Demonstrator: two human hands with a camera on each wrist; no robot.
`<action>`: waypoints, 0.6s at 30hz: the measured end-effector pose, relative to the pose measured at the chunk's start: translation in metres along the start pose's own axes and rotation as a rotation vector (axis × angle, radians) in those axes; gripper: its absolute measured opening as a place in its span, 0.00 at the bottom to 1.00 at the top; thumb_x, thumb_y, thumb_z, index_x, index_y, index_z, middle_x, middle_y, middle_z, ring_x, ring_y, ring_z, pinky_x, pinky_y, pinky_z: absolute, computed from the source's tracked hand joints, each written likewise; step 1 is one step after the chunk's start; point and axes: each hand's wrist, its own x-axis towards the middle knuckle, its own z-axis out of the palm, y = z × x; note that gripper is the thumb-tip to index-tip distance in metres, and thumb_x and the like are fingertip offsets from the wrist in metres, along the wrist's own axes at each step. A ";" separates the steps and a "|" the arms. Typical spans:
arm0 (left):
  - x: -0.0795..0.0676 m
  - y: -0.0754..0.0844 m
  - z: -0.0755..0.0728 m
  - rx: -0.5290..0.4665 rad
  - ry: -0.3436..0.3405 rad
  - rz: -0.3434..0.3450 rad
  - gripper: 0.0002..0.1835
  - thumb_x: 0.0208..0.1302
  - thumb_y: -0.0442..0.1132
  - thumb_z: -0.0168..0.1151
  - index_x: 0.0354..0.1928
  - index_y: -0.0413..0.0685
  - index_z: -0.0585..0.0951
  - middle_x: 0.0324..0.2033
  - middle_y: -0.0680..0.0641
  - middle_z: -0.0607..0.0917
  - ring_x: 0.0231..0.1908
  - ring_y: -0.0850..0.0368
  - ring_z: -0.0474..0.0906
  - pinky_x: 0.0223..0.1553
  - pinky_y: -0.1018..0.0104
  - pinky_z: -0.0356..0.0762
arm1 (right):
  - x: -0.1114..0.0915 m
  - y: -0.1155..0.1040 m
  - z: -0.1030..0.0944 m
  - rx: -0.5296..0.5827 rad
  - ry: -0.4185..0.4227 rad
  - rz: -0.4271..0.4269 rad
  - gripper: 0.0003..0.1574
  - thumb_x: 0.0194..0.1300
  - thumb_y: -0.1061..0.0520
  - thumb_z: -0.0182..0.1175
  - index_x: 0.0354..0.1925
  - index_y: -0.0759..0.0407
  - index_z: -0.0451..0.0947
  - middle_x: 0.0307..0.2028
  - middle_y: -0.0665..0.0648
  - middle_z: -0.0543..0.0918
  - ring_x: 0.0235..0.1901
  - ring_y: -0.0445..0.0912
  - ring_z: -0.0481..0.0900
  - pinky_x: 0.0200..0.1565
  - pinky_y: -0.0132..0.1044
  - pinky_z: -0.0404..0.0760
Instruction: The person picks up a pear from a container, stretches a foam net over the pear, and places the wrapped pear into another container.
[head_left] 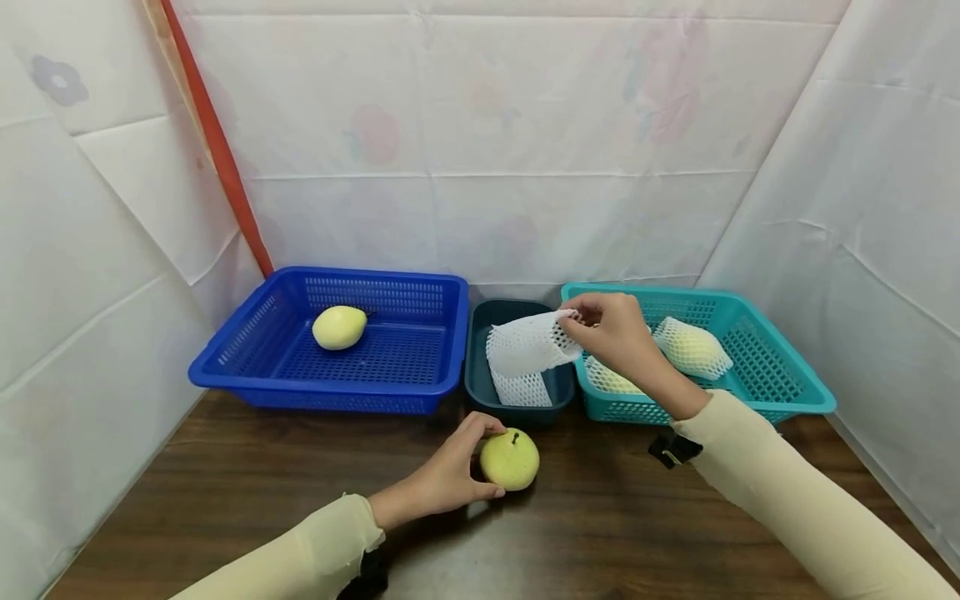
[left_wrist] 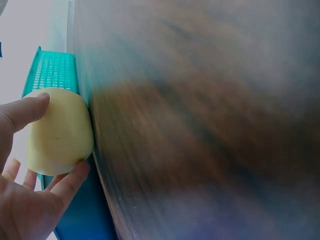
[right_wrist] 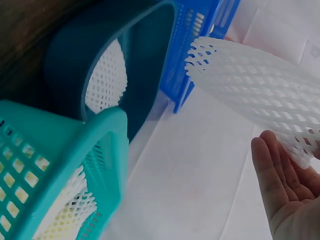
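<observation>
My left hand (head_left: 441, 477) grips a yellow-green pear (head_left: 511, 460) on the table, thumb on its near side and fingers on its far side. The stem points up. In the left wrist view the same pear (left_wrist: 60, 132) sits between thumb and fingertips. My right hand (head_left: 617, 333) pinches one end of a white foam net sleeve (head_left: 525, 343) above the small dark teal bin (head_left: 480, 392). Another foam net (head_left: 522, 390) lies inside that bin. In the right wrist view the held sleeve (right_wrist: 255, 80) hangs out flat from the fingers, nothing inside it.
At the left stands a blue basket (head_left: 322, 388) with one bare pear (head_left: 340, 327) in it. A turquoise basket (head_left: 787, 392) at the right holds several pears in foam nets, one netted pear (head_left: 692, 348) near its middle. White cloth (head_left: 480, 108) hangs behind.
</observation>
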 end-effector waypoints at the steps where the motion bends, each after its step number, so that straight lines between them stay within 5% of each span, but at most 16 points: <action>1: 0.000 0.001 0.000 0.003 0.000 0.002 0.37 0.44 0.34 0.78 0.56 0.44 0.66 0.53 0.47 0.69 0.54 0.53 0.68 0.54 0.53 0.71 | -0.003 -0.001 -0.001 0.004 -0.002 -0.001 0.07 0.63 0.62 0.61 0.37 0.62 0.84 0.29 0.55 0.84 0.28 0.45 0.80 0.30 0.40 0.78; 6: -0.003 0.007 -0.005 -0.075 0.038 -0.091 0.31 0.61 0.45 0.66 0.60 0.39 0.65 0.56 0.41 0.69 0.57 0.49 0.67 0.56 0.50 0.67 | -0.019 -0.003 -0.005 0.013 -0.018 0.004 0.06 0.62 0.63 0.61 0.37 0.61 0.85 0.29 0.54 0.83 0.27 0.44 0.78 0.28 0.38 0.78; 10: 0.002 0.015 -0.014 -0.167 0.138 -0.133 0.20 0.74 0.40 0.48 0.61 0.35 0.67 0.56 0.39 0.72 0.58 0.46 0.68 0.57 0.51 0.68 | -0.031 -0.004 -0.006 0.014 -0.014 0.003 0.06 0.61 0.64 0.62 0.36 0.60 0.85 0.29 0.53 0.83 0.26 0.44 0.76 0.27 0.36 0.76; 18: 0.022 0.034 -0.024 -0.398 0.339 -0.291 0.17 0.73 0.34 0.43 0.54 0.27 0.73 0.41 0.39 0.79 0.45 0.43 0.76 0.50 0.52 0.73 | -0.049 -0.010 -0.001 0.069 -0.033 -0.029 0.08 0.60 0.67 0.60 0.36 0.59 0.85 0.26 0.50 0.82 0.23 0.42 0.76 0.25 0.34 0.77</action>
